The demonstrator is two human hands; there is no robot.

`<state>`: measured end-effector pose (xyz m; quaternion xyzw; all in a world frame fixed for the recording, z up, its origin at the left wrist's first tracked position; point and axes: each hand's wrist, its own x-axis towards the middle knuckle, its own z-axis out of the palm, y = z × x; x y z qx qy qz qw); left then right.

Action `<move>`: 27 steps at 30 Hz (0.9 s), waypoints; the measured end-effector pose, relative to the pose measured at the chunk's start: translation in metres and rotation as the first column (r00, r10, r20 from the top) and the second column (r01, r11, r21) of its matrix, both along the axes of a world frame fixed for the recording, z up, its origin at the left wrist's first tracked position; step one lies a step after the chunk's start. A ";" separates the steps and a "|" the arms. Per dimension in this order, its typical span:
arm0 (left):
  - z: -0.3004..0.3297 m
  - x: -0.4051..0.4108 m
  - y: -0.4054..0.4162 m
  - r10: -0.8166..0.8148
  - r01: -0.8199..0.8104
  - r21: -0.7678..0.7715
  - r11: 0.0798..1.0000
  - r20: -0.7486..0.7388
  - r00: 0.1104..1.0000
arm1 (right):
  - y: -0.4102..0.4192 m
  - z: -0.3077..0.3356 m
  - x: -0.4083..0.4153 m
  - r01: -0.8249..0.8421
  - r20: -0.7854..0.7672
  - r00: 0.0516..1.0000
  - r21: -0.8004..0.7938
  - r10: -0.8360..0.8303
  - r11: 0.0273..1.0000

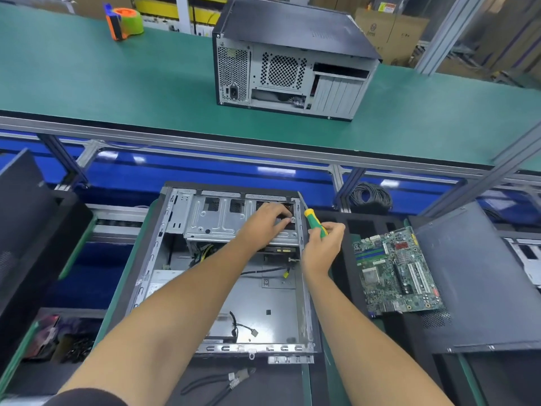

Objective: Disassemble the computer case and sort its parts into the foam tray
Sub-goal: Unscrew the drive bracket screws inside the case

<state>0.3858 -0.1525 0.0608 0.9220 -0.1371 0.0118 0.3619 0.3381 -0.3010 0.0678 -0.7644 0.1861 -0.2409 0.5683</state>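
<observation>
While the green conveyor belt (117,83) runs across the far side with a closed computer case (289,57) standing on it and an orange tape dispenser (124,23) near its far edge, the opened computer case (228,288) lies on its side directly in front of the person, its interior facing up. To its right a dark side panel (480,276) lies flat, and between panel and case a green motherboard (396,271) rests on the black foam tray (351,227). Inside the case, the metal drive cage (216,221) sits at the far end. The left hand (268,222) reaches over that cage, fingers curled down onto its right end; what they grasp cannot be told. The right hand (322,247), just outside the case's right wall, grips a yellow-and-green screwdriver (316,224), its handle pointing up and away. Loose cables (243,326) lie on the case floor.
</observation>
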 end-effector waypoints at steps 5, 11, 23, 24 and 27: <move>0.009 0.014 -0.003 0.046 -0.049 0.112 0.992 0.027 0.999 | 0.002 0.002 0.000 -0.017 -0.026 1.000 -0.106 0.014 0.994; 0.023 0.025 -0.007 -0.028 0.007 0.383 0.924 0.050 0.998 | 0.002 0.002 0.000 -0.035 -0.049 0.998 -0.140 0.029 0.990; 0.044 0.043 -0.029 -0.214 0.153 0.733 0.663 -0.011 0.977 | 0.002 0.001 0.001 -0.054 -0.068 0.997 -0.147 0.045 0.988; 0.044 0.043 -0.029 -0.219 0.153 0.737 0.658 -0.006 0.976 | 0.002 0.001 0.001 -0.055 -0.066 0.997 -0.148 0.046 0.987; 0.043 0.043 -0.028 -0.239 0.163 0.750 0.641 -0.007 0.971 | 0.003 0.001 0.002 -0.050 -0.066 0.997 -0.150 0.041 0.987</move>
